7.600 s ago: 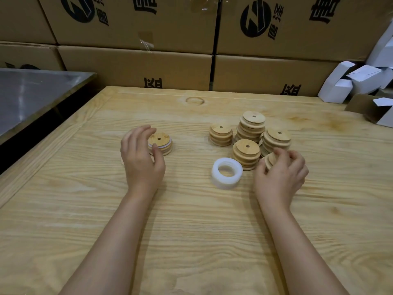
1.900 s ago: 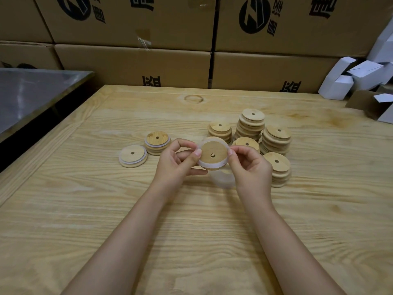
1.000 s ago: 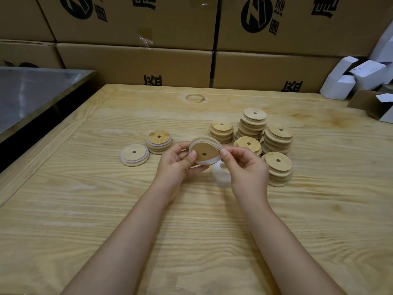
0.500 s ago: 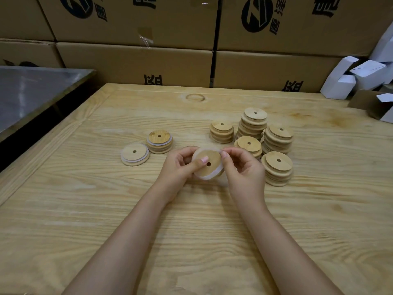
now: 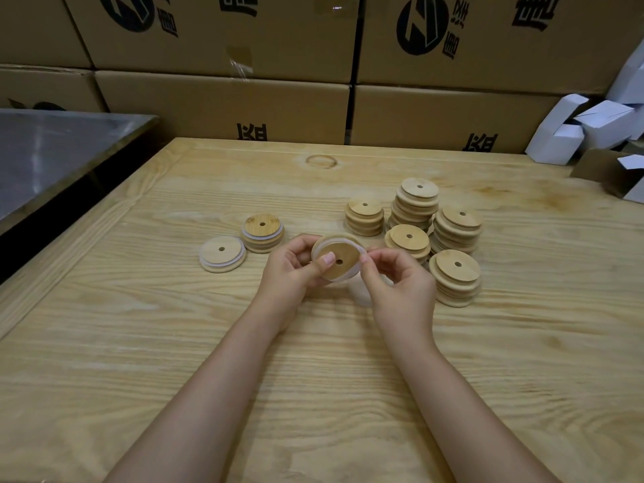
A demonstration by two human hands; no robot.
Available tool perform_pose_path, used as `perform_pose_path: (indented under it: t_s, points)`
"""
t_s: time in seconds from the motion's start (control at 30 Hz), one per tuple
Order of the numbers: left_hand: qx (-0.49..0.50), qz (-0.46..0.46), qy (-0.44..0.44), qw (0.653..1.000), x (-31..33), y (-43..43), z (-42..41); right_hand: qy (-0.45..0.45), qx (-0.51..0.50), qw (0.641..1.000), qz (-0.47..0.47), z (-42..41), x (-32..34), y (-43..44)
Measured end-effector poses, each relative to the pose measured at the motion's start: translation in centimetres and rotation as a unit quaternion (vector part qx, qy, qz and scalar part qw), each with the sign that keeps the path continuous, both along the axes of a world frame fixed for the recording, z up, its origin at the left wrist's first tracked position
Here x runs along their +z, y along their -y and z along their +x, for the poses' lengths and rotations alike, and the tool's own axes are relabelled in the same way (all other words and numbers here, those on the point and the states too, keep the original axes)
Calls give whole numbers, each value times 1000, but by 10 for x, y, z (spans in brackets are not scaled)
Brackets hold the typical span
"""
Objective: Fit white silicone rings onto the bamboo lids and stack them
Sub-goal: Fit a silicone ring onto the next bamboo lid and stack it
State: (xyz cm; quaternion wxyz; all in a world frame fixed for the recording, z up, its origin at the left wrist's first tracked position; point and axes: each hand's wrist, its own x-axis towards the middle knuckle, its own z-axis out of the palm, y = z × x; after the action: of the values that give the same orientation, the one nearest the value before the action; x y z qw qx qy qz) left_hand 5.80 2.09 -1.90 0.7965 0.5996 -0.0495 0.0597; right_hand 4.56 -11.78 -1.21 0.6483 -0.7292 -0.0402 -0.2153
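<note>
A round bamboo lid (image 5: 343, 261) with a centre hole is held just above the table between both hands. My left hand (image 5: 292, 270) grips it, thumb pressed on its face. My right hand (image 5: 397, 284) pinches the white silicone ring (image 5: 359, 248) at the lid's right rim. Two ringed lids lie to the left: a single one (image 5: 223, 254) and a short stack (image 5: 262, 232). Several stacks of bare bamboo lids (image 5: 454, 277) stand to the right. The pile of white rings (image 5: 362, 294) is mostly hidden behind my right hand.
The wooden table (image 5: 139, 343) has a raised border at the left. A steel surface (image 5: 52, 158) lies beyond a gap on the left. Cardboard boxes (image 5: 223, 106) wall off the back, and small white cartons (image 5: 592, 127) sit at the back right.
Both hands have kept working the ring around the lid, turning and tilting it slightly. Since the earliest frame a second ringed lid has appeared on the left.
</note>
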Motion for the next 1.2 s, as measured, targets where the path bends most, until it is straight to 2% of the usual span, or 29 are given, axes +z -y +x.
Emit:
perform_pose_path:
  t_s: [0.13, 0.3, 0.53, 0.63, 0.83, 1.03, 1.1, 1.2]
  points:
    - [-8, -39, -11, 999, -1, -2, 2, -23, 27, 998, 60, 1, 3, 0]
    - [-36, -64, -23, 997, -1, -3, 1, -30, 54, 995, 78, 0, 7, 0]
    - [-70, -11, -21, 997, 1, -6, -2, -29, 45, 995, 79, 1, 5, 5]
    - [-67, 2, -22, 998, 1, -4, -3, -21, 47, 997, 60, 2, 6, 6]
    - [-50, 38, -19, 998, 0, -4, -3, -1, 35, 998, -44, -2, 4, 3]
    - [-38, 8, -20, 999, -1, -5, -1, 93, -29, 984, -149, -5, -1, -1]
    - [-39, 4, -21, 999, -1, -5, -1, 83, -32, 987, -133, -5, 0, 0]
    - [-44, -5, -23, 999, 0, -6, 0, 24, -14, 998, -57, -3, 2, 0]
